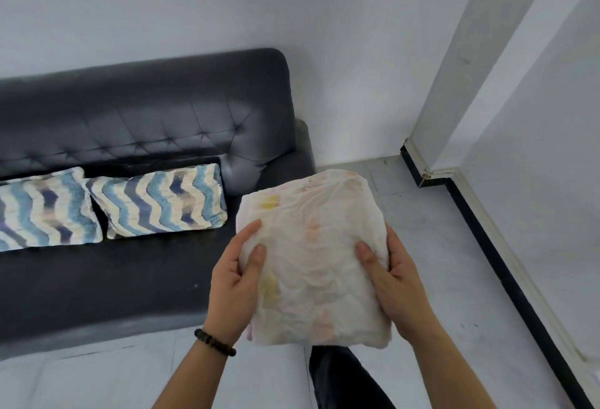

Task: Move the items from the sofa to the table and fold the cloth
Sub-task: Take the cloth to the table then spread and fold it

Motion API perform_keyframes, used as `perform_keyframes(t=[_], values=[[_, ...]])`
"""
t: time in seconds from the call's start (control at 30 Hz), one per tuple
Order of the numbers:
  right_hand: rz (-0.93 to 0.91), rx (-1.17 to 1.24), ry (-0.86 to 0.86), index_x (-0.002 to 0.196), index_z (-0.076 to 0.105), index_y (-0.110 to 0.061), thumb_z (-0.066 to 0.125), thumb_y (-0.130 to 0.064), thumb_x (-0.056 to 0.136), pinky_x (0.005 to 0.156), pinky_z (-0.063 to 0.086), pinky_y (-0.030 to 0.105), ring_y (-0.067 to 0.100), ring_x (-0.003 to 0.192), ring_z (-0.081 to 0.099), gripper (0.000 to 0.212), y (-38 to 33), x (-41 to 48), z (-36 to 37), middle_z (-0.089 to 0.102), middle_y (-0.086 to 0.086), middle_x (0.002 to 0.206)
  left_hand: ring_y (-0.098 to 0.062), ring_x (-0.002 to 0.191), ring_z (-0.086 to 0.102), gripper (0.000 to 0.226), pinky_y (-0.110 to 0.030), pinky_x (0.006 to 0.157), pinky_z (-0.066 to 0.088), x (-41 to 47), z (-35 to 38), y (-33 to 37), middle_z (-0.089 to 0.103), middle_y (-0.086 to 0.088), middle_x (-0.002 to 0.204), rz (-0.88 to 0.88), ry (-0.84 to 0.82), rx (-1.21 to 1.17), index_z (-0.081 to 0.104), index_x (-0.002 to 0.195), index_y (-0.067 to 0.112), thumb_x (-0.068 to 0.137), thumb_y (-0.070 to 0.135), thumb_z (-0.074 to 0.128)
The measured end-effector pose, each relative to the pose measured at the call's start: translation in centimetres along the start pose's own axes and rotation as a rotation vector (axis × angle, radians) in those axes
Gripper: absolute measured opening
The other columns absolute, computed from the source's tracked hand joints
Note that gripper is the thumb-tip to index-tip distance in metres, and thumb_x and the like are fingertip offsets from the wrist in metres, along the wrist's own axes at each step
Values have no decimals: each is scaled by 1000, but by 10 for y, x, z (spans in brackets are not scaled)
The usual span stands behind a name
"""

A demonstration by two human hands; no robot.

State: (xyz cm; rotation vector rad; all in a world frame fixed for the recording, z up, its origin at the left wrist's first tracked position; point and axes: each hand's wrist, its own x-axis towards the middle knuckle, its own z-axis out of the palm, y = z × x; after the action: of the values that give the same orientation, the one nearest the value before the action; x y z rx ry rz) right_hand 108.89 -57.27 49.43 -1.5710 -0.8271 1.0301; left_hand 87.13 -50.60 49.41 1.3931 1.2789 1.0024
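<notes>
Your forearms both reach forward, bare. Your left grip [237, 278]: thumb laid on top of the folded cloth [318, 246], fingers probably curled beneath, hidden. Your right grip [396, 282] mirrors it, thumb on top, palm against the opposite edge.

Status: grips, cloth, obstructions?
Left grip and right grip hold the cloth by its sides. Cloth bundled, in the air by the sofa end. Two striped pillows on the seat, nothing in the way.
</notes>
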Motion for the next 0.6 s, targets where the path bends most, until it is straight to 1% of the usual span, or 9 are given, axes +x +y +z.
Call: perform_keyframes(t=[0.13,0.2,0.27,0.33,0.37,0.4,0.47,0.53,0.6], values=[[51,-2,-50,136,46,-49,61,-45,92,104,49,38,-3,116,57,47,-17,111,32,59,-28,127,5,117,52,39,-31,103,46,110,2,-10,54,24,128,-65,4,24,53,129,37,96,17,53],[86,-11,-61,136,47,-48,61,-44,93,103,50,38,-1,116,58,44,-22,159,46,60,-26,126,5,117,52,42,-33,102,46,157,2,-17,51,26,129,-138,-21,-38,50,132,39,96,18,55],[150,-20,-61,133,48,-50,62,-47,92,102,50,40,2,116,59,43,-22,201,61,61,-25,126,5,118,51,48,-31,100,46,198,-1,-27,48,28,131,-189,-73,-78,46,136,39,93,21,61],[210,-37,-60,131,50,-51,63,-50,91,100,51,43,6,115,60,42,-14,239,76,62,-24,125,12,119,45,56,-23,100,40,236,-2,-43,42,32,134,-210,-107,-26,41,138,41,88,25,59],[238,-48,-50,130,51,-51,63,-51,90,100,51,43,7,115,61,42,-9,259,85,62,-24,124,15,118,43,57,-20,101,37,256,-1,-53,40,32,135,-220,-116,15,39,139,41,90,22,58],[263,-61,-35,130,51,-51,63,-52,89,99,52,44,7,114,61,43,-1,279,93,63,-24,123,13,118,42,57,-19,102,34,276,1,-65,39,30,136,-235,-121,52,36,141,40,93,16,57],[306,-98,-1,132,49,-49,63,-53,88,98,52,44,9,113,59,46,18,319,110,61,-23,123,3,121,40,58,-24,107,33,319,8,-93,38,22,137,-274,-129,98,34,142,35,95,8,53],[337,-155,19,136,46,-44,60,-53,90,99,50,45,11,113,58,49,40,361,127,59,-20,125,-4,123,39,58,-30,110,35,360,17,-124,37,18,138,-306,-141,124,35,143,31,94,6,52],[343,-209,29,139,44,-41,58,-53,92,101,49,49,13,112,57,51,63,403,140,58,-15,128,-6,125,40,58,-35,111,35,399,27,-156,38,16,139,-325,-146,134,35,145,28,94,6,51]])
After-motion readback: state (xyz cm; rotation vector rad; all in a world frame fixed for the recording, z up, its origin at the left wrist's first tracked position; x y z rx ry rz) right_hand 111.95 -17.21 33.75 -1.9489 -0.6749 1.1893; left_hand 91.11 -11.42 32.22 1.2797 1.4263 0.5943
